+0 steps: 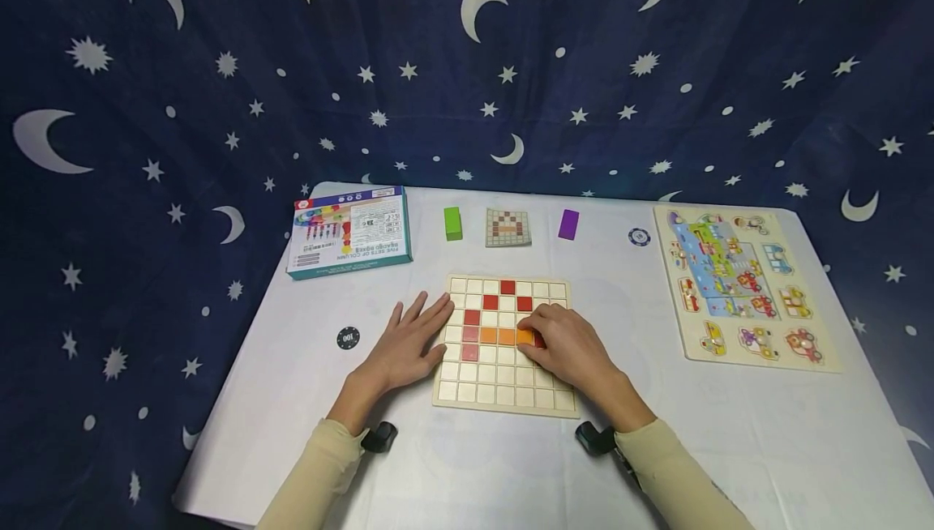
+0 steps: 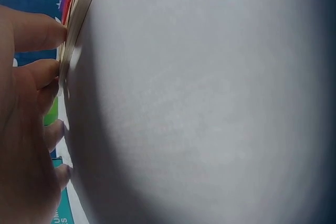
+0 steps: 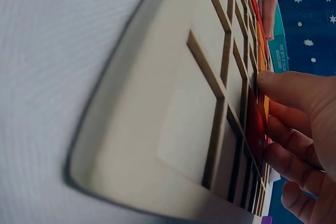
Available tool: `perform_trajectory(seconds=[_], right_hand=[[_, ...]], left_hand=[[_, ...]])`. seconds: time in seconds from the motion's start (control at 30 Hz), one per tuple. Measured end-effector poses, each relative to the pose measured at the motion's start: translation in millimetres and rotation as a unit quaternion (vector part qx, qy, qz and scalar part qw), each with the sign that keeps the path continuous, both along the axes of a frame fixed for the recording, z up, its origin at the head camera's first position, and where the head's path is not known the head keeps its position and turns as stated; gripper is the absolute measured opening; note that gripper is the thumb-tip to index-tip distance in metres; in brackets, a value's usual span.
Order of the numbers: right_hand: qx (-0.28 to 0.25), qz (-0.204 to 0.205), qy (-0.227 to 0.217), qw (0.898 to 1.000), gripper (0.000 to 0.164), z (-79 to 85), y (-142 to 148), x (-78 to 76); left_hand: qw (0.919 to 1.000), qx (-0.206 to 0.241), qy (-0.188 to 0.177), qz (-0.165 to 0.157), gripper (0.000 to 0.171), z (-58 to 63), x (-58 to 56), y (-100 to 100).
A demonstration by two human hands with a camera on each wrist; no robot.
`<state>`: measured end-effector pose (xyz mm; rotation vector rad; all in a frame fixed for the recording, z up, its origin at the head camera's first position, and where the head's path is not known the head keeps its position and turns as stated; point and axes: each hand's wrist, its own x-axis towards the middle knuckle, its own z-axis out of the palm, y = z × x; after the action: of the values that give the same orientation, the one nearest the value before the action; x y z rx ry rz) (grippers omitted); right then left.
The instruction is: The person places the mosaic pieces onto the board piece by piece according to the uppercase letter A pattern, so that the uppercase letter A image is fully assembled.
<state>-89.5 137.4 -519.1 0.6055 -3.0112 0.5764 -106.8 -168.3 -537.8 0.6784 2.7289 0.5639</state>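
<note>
A wooden grid board (image 1: 506,399) lies flat on the white table, with red tiles (image 1: 507,288) and orange tiles (image 1: 498,336) set in some of its squares. Against the board's left edge, my left hand (image 1: 404,349) rests with its fingers spread; the left wrist view shows fingertips (image 2: 55,32) touching that edge. My right hand (image 1: 572,345) is over the board's right half, pinching an orange tile (image 1: 524,337) at the end of the orange row. Part of a red tile (image 3: 255,127) shows beside its fingers in the right wrist view.
Behind the board stand a green block (image 1: 453,224), a pattern card (image 1: 507,228) and a purple block (image 1: 569,224). A boxed toy (image 1: 350,234) is at back left, a picture puzzle board (image 1: 751,356) at right. Two chips, one black (image 1: 348,338) and one blue-and-white (image 1: 639,237), lie flat.
</note>
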Motion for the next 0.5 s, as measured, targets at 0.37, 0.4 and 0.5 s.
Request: perform_trajectory(seconds=[0.37,0.4,0.5], right_hand=[[0.005,-0.003,-0.001,1.0,0.033,0.3,6.8,0.6],[0.006,-0.001,-0.002,1.0,0.033,0.3,6.9,0.5],[0.008,0.002,-0.007,1.0,0.034,0.1,7.1,0.6]], left_hand=[[1.0,0.006,0.005,0.005,0.072,0.0,0.9,0.8],[1.0,0.007,0.004,0.005,0.072,0.3,1.0,0.8],[0.9999,0.012,0.002,0.004,0.072,0.9,1.4,1.4]])
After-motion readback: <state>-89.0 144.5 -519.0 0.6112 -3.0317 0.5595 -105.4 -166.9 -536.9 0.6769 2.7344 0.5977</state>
